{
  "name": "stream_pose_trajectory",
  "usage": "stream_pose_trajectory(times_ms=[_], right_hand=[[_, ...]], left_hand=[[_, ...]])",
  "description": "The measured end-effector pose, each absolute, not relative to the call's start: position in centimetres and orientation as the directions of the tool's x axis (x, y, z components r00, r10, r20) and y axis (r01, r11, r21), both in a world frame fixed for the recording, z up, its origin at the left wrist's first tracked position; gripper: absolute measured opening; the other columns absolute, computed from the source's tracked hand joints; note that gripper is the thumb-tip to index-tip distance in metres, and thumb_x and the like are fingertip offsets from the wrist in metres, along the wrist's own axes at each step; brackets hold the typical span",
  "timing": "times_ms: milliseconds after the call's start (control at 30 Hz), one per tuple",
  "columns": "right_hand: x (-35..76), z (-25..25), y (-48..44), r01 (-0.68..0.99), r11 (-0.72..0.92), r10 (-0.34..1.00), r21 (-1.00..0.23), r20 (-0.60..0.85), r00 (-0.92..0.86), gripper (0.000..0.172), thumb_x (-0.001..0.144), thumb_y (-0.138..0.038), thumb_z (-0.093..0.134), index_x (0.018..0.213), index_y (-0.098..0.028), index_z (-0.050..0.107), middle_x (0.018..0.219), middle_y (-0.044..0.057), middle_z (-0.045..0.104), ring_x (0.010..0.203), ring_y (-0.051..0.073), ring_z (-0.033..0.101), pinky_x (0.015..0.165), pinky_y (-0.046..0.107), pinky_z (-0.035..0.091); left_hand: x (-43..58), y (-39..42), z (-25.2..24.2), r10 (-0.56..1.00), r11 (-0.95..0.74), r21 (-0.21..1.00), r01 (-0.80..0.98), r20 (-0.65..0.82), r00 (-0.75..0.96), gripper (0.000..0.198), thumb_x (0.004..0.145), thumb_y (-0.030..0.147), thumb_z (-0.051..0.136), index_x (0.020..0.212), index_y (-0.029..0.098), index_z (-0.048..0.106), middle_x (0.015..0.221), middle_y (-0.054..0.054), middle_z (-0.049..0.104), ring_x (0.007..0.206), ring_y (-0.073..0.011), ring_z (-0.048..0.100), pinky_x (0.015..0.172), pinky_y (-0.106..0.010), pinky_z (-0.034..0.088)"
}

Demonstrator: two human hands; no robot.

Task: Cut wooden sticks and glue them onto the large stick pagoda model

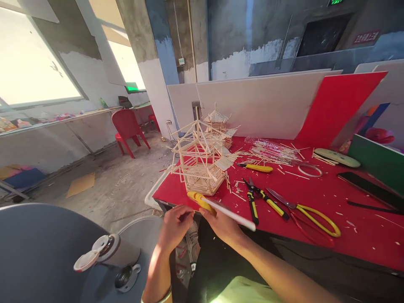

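Note:
My right hand (pixel 222 225) is wrapped round a yellow glue gun (pixel 202 201), whose long white glue stick (pixel 235 215) sticks out to the right. Close beside it, my left hand (pixel 177 223) is closed in a pinch at the table's front edge; what its fingertips hold is too small to make out. Just beyond both hands stands an open-framed pavilion model (pixel 202 168) of thin wooden sticks, with bare roof ribs on top and a slatted piece of roof at its right. Behind it is a second stick pavilion (pixel 217 120) with a covered pointed roof.
On the red table (pixel 315 202) lie pliers (pixel 265 200), scissors (pixel 303 210), a yellow utility knife (pixel 257 168), a roll of tape (pixel 310 170), bagged sticks (pixel 271 151) and a phone (pixel 369 187). An open thermos (pixel 118 250) stands on a grey seat at left.

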State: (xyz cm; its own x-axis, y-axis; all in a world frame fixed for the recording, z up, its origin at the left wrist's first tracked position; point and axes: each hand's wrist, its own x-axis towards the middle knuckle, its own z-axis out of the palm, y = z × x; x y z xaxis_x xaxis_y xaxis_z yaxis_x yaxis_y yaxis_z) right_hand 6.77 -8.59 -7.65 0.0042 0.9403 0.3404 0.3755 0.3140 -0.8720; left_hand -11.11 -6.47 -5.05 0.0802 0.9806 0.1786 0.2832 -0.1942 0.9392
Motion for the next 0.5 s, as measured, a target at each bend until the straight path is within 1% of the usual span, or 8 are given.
stream_pose_trajectory(times_ms=[67,100,133,200,267,333,400,500], right_hand=[[8.1,-8.0,-9.9,0.383,0.280,0.955,-0.880,0.297,-0.013,0.034,0.092,-0.043,0.055,0.119,-0.028,0.069,0.106,0.006,0.075,0.098,0.027,0.070,0.087,0.040,0.056],[8.8,-8.2,-10.7,0.387,0.267,0.960,-0.883,0.281,-0.022,0.034,0.093,-0.043,0.055,0.120,-0.028,0.068,0.107,0.006,0.075,0.099,0.028,0.069,0.089,0.041,0.055],[9.7,-8.4,-11.7,0.390,0.256,0.963,-0.885,0.266,-0.029,0.034,0.092,-0.043,0.055,0.121,-0.029,0.068,0.109,0.005,0.074,0.102,0.028,0.068,0.092,0.042,0.054],[11.3,-8.7,-13.4,0.396,0.228,0.970,-0.889,0.241,-0.016,0.037,0.091,-0.044,0.057,0.123,-0.028,0.067,0.119,0.006,0.071,0.113,0.029,0.064,0.101,0.044,0.049],[12.7,-8.8,-14.6,0.391,0.167,0.976,-0.905,0.208,0.064,0.039,0.089,-0.048,0.060,0.121,-0.026,0.068,0.123,0.007,0.069,0.116,0.030,0.062,0.105,0.045,0.045],[13.6,-8.6,-14.8,0.353,0.085,0.970,-0.932,0.158,0.184,0.043,0.088,-0.053,0.059,0.117,-0.023,0.069,0.116,0.010,0.072,0.108,0.030,0.066,0.098,0.043,0.050],[14.1,-8.3,-14.0,0.305,0.034,0.956,-0.952,0.120,0.267,0.048,0.090,-0.058,0.054,0.115,-0.020,0.068,0.105,0.011,0.074,0.096,0.028,0.070,0.083,0.038,0.056],[14.4,-7.8,-12.2,0.278,0.032,0.956,-0.960,0.111,0.272,0.049,0.090,-0.060,0.051,0.111,-0.018,0.068,0.092,0.011,0.075,0.083,0.026,0.071,0.064,0.031,0.056]], left_hand=[[-12.1,-6.7,-4.0,0.981,-0.194,0.958,0.211,0.185,0.059,0.012,0.070,0.030,0.068,0.071,0.019,0.070,0.059,0.001,0.060,0.051,-0.0117,0.049,0.048,-0.023,0.037],[-12.6,-6.5,-3.5,0.980,-0.191,0.980,0.060,0.194,-0.045,0.013,0.070,0.031,0.067,0.071,0.018,0.066,0.056,0.003,0.055,0.046,-0.0101,0.045,0.044,-0.022,0.033],[-13.1,-6.3,-3.2,0.975,-0.203,0.979,0.011,0.203,-0.093,0.015,0.075,0.034,0.061,0.071,0.020,0.060,0.056,0.004,0.051,0.046,-0.0099,0.044,0.043,-0.021,0.033],[-13.6,-5.6,-3.1,0.968,-0.207,0.978,-0.034,0.199,-0.154,0.016,0.079,0.034,0.052,0.069,0.021,0.050,0.061,0.003,0.051,0.047,-0.0104,0.047,0.041,-0.021,0.033],[-13.3,-4.8,-3.6,0.966,-0.194,0.980,0.036,0.197,-0.167,0.019,0.081,0.032,0.046,0.065,0.022,0.044,0.056,0.004,0.048,0.044,-0.0108,0.045,0.040,-0.022,0.033],[-12.1,-4.2,-4.6,0.968,-0.188,0.977,0.101,0.201,-0.151,0.028,0.083,0.031,0.046,0.057,0.022,0.043,0.050,0.004,0.046,0.042,-0.0107,0.043,0.041,-0.023,0.034],[-10.6,-3.9,-5.5,0.965,-0.192,0.963,0.186,0.220,-0.141,0.039,0.085,0.036,0.050,0.050,0.021,0.045,0.045,0.003,0.043,0.041,-0.0105,0.041,0.042,-0.023,0.034],[-8.7,-3.6,-6.1,0.945,-0.240,0.922,0.303,0.293,-0.145,0.031,0.075,0.036,0.067,0.052,0.019,0.056,0.067,-0.002,0.060,0.056,-0.0125,0.052,0.048,-0.023,0.038]])
